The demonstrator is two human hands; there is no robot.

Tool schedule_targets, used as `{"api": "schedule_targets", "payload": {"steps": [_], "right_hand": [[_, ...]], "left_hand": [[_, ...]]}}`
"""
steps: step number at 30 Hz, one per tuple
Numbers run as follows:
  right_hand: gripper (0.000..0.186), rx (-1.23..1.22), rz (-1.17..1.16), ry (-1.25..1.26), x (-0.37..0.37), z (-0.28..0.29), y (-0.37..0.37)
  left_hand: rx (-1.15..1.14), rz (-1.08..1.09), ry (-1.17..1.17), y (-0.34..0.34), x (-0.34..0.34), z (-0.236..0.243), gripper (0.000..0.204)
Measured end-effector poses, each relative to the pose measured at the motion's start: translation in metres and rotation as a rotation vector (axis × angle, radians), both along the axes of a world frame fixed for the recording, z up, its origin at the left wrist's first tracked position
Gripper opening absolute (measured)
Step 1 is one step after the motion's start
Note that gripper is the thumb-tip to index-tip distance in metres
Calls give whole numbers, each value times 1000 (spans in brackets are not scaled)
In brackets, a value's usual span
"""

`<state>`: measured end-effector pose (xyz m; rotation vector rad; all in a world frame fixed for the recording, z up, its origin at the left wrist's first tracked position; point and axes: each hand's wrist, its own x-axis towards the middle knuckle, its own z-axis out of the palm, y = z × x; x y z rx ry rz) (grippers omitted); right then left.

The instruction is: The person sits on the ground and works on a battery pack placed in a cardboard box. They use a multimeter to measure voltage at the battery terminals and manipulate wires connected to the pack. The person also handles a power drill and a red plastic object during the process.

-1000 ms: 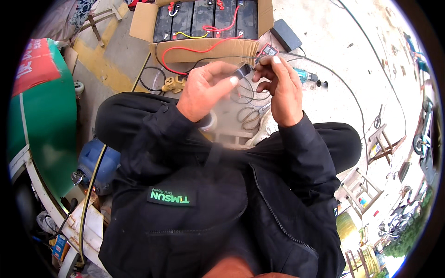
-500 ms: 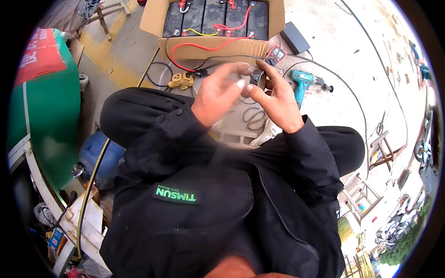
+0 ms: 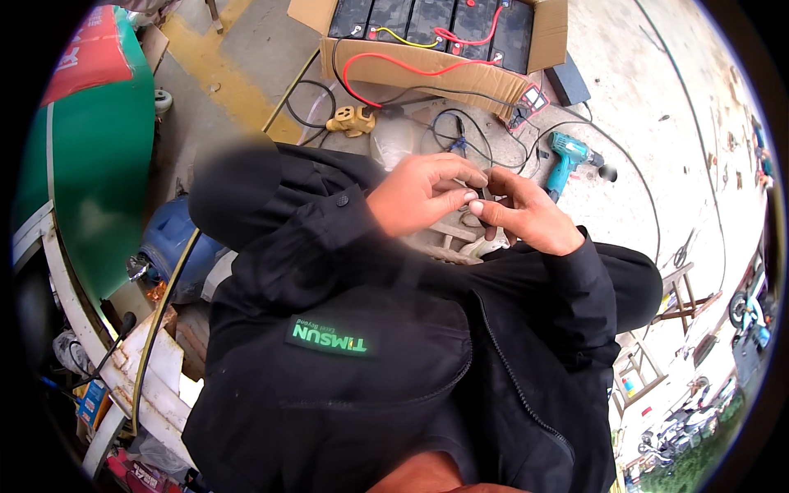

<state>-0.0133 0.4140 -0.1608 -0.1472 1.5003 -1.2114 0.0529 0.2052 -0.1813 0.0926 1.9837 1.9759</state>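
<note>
My left hand [image 3: 423, 195] and my right hand [image 3: 530, 215] meet above my lap, fingertips almost touching. Both are closed in a pinch around a small dark object, mostly hidden by the fingers; its kind I cannot make out. Just beyond them, black cables [image 3: 485, 135] lie looped on the ground. Farther off, a cardboard box [image 3: 460, 78] holds several black batteries [image 3: 429, 23] joined by red and yellow wires. A red wire [image 3: 349, 72] hangs over the box's near side. By the box's right corner lies a red and dark handheld meter [image 3: 528, 105].
A teal cordless drill [image 3: 564, 164] lies right of my hands. A yellow socket block [image 3: 352, 121] sits to the left. Beside the box is a black rectangular case [image 3: 569, 82]. A blue plastic jug [image 3: 177, 251] and a green panel [image 3: 99, 197] stand at the left, wooden stools [image 3: 637, 370] at the right.
My hands have come nearer my body and closer together. Earlier the fingers were more spread, with a dark round object showing by the right hand. The whole view has shifted slightly.
</note>
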Motion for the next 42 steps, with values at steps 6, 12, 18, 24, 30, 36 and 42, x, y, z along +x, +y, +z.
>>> {"api": "schedule_targets", "payload": {"steps": [6, 12, 18, 24, 30, 36, 42], "right_hand": [[45, 22, -13, 4, 5, -3, 0], [53, -10, -102, -8, 16, -8, 7], [42, -43, -170, 88, 43, -27, 18], [36, -149, -405, 102, 42, -44, 14], [27, -109, -275, 61, 26, -58, 14], [25, -150, -413, 51, 36, -67, 16], [31, -199, -523, 76, 34, -74, 1]], "left_hand": [[-165, -2, -16, 4, -1, -5, 17], [-115, 41, -33, 13, 2, -11, 14], [-142, -88, -94, 18, 4, -7, 15], [36, 64, -431, 27, -8, -29, 17], [-10, 78, -485, 22, -15, -42, 20], [24, 73, -519, 20, -22, -46, 23], [51, 134, -536, 15, -30, -52, 17]]}}
